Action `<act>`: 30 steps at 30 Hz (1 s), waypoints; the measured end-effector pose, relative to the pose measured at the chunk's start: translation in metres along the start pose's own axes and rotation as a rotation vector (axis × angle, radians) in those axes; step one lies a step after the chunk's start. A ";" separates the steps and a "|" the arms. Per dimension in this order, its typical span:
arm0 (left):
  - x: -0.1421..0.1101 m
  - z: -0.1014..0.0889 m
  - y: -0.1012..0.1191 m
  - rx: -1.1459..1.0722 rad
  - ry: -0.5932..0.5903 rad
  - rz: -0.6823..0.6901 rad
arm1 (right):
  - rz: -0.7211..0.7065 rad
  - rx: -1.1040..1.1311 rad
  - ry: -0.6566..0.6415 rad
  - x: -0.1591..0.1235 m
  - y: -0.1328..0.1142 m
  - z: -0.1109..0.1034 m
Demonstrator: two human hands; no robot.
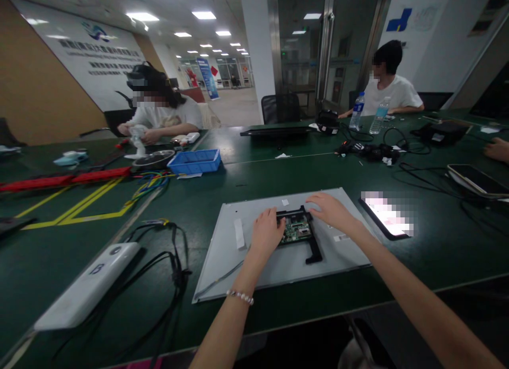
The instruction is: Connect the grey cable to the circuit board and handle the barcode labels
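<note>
"Green table (258, 183), grey panel (286, 265) flat on it, black frame (315, 248) mid-panel!"

"Left hand (266, 228) bends over the frame's left side, right hand (328, 209) curls by its far corner; pinching, can't tell."

"Circuit board (292, 230) apparently seated inside, uncovered; what's left isn't shown."

The panel (278, 267) looks smooth metal, the bracket (314, 251) matt black plastic.
</note>
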State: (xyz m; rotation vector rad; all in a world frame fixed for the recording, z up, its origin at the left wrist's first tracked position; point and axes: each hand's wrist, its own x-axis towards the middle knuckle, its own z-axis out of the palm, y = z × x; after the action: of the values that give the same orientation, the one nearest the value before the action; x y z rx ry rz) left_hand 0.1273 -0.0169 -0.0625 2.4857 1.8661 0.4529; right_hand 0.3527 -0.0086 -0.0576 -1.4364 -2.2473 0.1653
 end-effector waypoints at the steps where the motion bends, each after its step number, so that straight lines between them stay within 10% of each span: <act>1: 0.000 0.000 0.001 0.010 0.001 -0.005 | -0.027 -0.029 -0.023 0.011 -0.005 0.002; 11: -0.002 -0.005 0.004 0.031 -0.019 -0.001 | -0.204 -0.300 -0.280 0.078 -0.030 0.024; 30: -0.004 -0.004 0.005 0.075 0.011 -0.003 | -0.110 -0.183 -0.187 0.049 -0.057 0.039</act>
State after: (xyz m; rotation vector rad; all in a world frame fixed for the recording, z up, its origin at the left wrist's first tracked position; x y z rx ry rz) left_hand 0.1304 -0.0226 -0.0584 2.5307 1.9259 0.4043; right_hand 0.2716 0.0150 -0.0567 -1.4358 -2.5440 0.0623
